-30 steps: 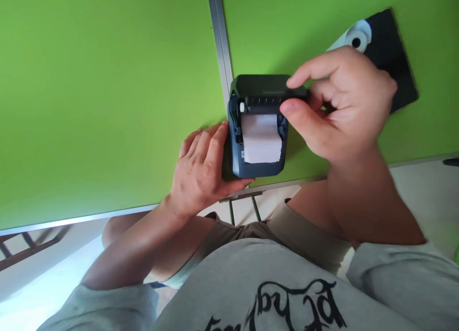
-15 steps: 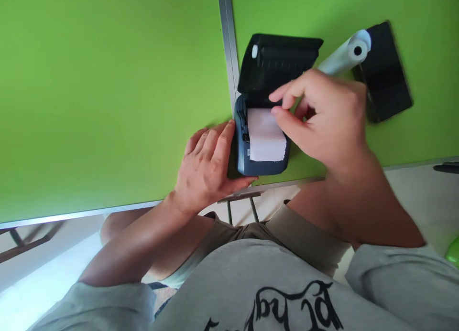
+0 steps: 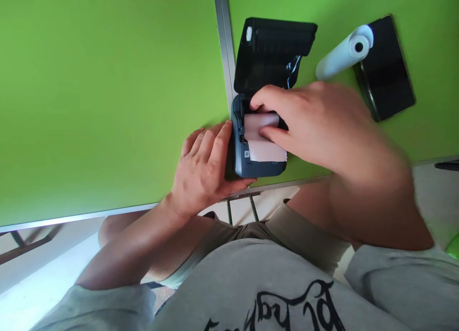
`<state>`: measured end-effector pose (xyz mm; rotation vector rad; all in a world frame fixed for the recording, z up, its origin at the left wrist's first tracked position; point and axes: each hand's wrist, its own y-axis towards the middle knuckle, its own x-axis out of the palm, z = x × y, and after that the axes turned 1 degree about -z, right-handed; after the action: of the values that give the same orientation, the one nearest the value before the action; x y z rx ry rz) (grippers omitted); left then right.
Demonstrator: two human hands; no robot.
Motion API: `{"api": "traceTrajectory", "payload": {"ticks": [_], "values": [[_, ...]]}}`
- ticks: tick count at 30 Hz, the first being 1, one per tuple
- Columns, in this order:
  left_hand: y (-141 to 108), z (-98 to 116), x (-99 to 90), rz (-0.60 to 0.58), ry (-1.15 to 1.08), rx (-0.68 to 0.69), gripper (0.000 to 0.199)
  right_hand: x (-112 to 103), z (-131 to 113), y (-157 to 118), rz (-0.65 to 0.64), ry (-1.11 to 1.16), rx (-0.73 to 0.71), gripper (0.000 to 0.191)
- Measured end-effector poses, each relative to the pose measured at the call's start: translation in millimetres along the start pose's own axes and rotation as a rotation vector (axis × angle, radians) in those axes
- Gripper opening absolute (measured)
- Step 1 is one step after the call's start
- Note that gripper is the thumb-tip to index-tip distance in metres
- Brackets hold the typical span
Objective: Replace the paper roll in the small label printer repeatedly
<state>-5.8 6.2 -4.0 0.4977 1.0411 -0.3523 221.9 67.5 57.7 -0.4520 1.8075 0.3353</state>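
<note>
A small dark portable receipt printer (image 3: pixel 260 169) sits near the table's front edge, its black lid (image 3: pixel 272 58) swung up and back. White receipt paper (image 3: pixel 268 150) fills its compartment, with the loose end hanging over the front. My left hand (image 3: pixel 202 166) steadies the printer, fingers along its left side and thumb at the front edge. From the right, my right hand (image 3: pixel 315 123) reaches in, thumb pressed on the paper and forefinger curled over its far side. The other right fingers are hidden, and the back of that hand is blurred.
Behind my right hand a white paper roll (image 3: pixel 339 58) lies on the green table (image 3: pixel 107 82), its end against a black phone-like slab (image 3: pixel 389 68). A metal strip (image 3: pixel 224 44) divides the table just left of the printer. My lap is below the front edge.
My right hand has moved left and down from above the printer into its compartment, and its thumb now touches the paper. My left hand stays at the printer's side.
</note>
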Motion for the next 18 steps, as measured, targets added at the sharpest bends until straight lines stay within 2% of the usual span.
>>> {"api": "traceTrajectory", "payload": {"ticks": [4,8,10,11,13,15,16,18], "values": [[0,0,-0.9,0.007,0.035,0.022,0.099,-2,2,4,0.046,-0.054,-0.062,0.018],[0,0,-2.1,-0.012,0.032,0.022,0.099,-10,3,-1,0.098,0.124,-0.174,0.019],[0,0,-2.4,-0.01,0.032,0.014,0.099,-15,6,-6,0.124,0.293,-0.187,0.024],[0,0,-2.4,-0.009,0.032,0.013,0.099,-16,9,-9,0.176,0.421,-0.18,0.023],[0,-1,-2.3,-0.01,0.032,0.022,0.102,-16,17,-12,0.355,0.706,-0.122,0.016],[0,-1,-2.2,-0.006,0.038,0.038,0.105,-11,27,-11,0.549,0.974,-0.027,0.024],[1,-2,-2.3,-0.001,0.043,0.044,0.105,-8,31,-9,0.587,1.076,0.024,0.032],[1,-2,-2.4,0.009,0.053,0.054,0.103,3,39,-3,0.554,1.276,0.116,0.048]]}}
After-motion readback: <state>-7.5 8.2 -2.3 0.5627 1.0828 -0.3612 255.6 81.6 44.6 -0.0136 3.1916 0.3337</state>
